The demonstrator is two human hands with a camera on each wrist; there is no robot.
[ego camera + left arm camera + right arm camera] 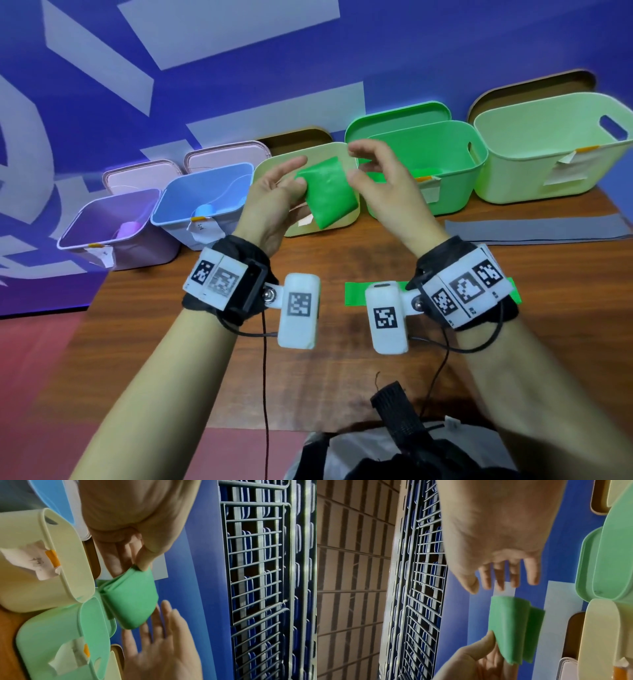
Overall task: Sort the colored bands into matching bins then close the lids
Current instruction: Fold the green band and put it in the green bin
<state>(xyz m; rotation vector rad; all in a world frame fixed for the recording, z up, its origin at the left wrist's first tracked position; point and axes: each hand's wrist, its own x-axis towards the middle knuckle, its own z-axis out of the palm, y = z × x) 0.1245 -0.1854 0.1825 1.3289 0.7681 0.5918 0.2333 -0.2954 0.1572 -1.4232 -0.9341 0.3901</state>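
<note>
- The left hand (274, 192) is raised above the tabletop (325, 359), its thumb and fingers (120, 561) pinching one edge of a folded green band (327, 192).
- That folded green band hangs in the air in front of the cream bin (270, 168), just left of the green bin (455, 192) (the left wrist view shows it doubled over in several layers).
- The right hand (380, 178) is beside the band with its fingers (532, 573) spread and relaxed, holding nothing; whether a fingertip brushes the band cannot be told.
- A second green band (354, 294) lies flat on the tabletop near the person, partly hidden under the right wrist.
- Five bins stand in a row at the back of the tabletop, all open: purple bin (137, 253), blue bin (178, 202), cream, green, and a pale green bin (513, 171).
- The green lid (394, 116) leans upright behind its bin.
- A grey strip (534, 229) lies flat on the tabletop in front of the pale green bin.
</note>
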